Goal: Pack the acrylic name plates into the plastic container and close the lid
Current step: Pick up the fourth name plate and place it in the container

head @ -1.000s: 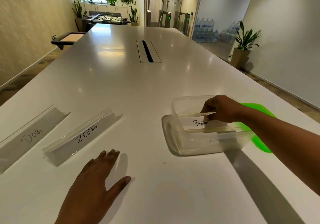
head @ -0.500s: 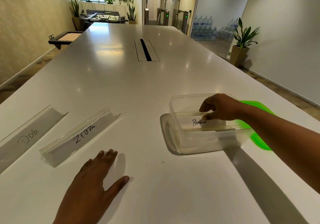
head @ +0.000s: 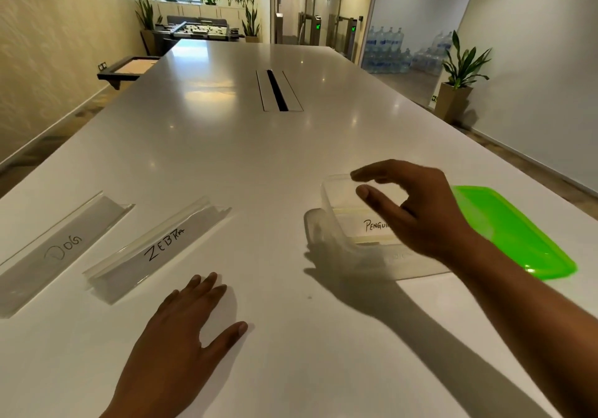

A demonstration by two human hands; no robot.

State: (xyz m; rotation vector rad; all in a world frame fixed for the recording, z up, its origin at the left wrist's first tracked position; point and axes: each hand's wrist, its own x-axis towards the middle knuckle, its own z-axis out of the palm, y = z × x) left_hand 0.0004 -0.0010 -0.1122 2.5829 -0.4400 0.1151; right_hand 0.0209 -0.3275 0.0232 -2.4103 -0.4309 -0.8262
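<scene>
Hovering right hand (head: 417, 210), fingers spread and empty, over container (head: 333, 197); lying leftward, slanted, nearer flat left hand (head: 181, 336): ZEBRA plate (head: 155, 249).

Long glossy white counter (head: 226, 165) here: DOG plate (head: 55, 252) and ZEBRA plate (head: 155, 249) lying flat, clear container (head: 336, 223), green lid (head: 514, 233) just beside it, left hand (head: 181, 330) resting palm-down.

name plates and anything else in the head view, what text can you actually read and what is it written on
"DOG" on the far-left name plate lying on the table.
"ZEBRA" on the name plate beside it.
"PENGUI", the rest hidden by the right hand, on the plate inside the clear container.
Faint writing lower in the container: unreadable.
Green signs on the far gates: too small.
</scene>
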